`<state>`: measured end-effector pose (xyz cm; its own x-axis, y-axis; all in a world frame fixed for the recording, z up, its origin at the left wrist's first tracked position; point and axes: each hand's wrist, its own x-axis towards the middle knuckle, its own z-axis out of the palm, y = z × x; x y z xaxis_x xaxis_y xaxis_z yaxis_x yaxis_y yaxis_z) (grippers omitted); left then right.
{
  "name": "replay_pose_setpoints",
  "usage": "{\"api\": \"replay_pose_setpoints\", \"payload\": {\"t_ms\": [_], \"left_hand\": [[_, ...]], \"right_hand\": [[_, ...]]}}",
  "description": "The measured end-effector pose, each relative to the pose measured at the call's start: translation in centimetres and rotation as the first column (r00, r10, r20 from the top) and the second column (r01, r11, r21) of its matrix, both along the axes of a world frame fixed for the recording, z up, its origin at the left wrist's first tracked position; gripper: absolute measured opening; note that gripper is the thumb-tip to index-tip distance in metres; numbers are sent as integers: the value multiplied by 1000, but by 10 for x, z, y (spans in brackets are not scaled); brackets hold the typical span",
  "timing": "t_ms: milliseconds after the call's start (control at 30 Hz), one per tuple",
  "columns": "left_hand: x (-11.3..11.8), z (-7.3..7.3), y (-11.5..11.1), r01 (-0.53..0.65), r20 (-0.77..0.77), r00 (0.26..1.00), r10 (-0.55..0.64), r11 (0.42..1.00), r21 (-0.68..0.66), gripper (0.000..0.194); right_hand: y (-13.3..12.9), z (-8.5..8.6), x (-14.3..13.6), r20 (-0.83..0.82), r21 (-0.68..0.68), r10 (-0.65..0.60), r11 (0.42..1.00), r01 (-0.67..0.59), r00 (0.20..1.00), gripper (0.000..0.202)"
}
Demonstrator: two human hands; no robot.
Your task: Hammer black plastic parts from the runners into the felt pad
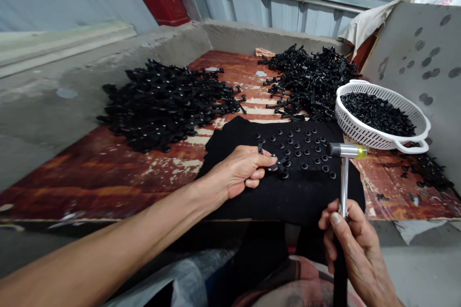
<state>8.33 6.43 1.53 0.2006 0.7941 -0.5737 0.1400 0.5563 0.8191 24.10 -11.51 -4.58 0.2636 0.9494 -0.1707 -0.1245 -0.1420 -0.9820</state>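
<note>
My left hand [243, 168] is closed, thumb and fingers pinching a small black jointed part [280, 164] with shiny round ends. It is over a black cloth [230, 206], where several small round black pieces [304, 166] lie in loose rows to the right of the fingers. Partly hidden by the fingers, the jointed part overlaps some of these round pieces. At the front right my right hand [356, 242] grips a mallet [344, 180] by its dark handle. The mallet's metal head stands up, with one black face and one yellow face, above the cloth's right side.
A heap of black jointed parts [165, 100] lies at the left, another heap [313, 76] at the back. On the right a white plastic basket [382, 141] holds small black pieces. More black bits [430, 170] lie beside it. A low wall [90, 76] borders the worn red-brown tabletop [90, 177].
</note>
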Motion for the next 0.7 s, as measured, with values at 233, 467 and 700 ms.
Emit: {"api": "replay_pose_setpoints", "payload": {"t_ms": [233,467,700], "left_hand": [[3,1,-2,32,-64,997,-31,999,16,25],[4,6,0,56,-97,994,-54,998,19,28],[4,4,0,52,-87,995,-49,998,37,29]], "right_hand": [[8,9,12,608,141,10,983,-121,794,47],[9,25,11,809,424,-226,863,-274,542,72],[14,35,16,909,166,16,903,-395,416,69]]}}
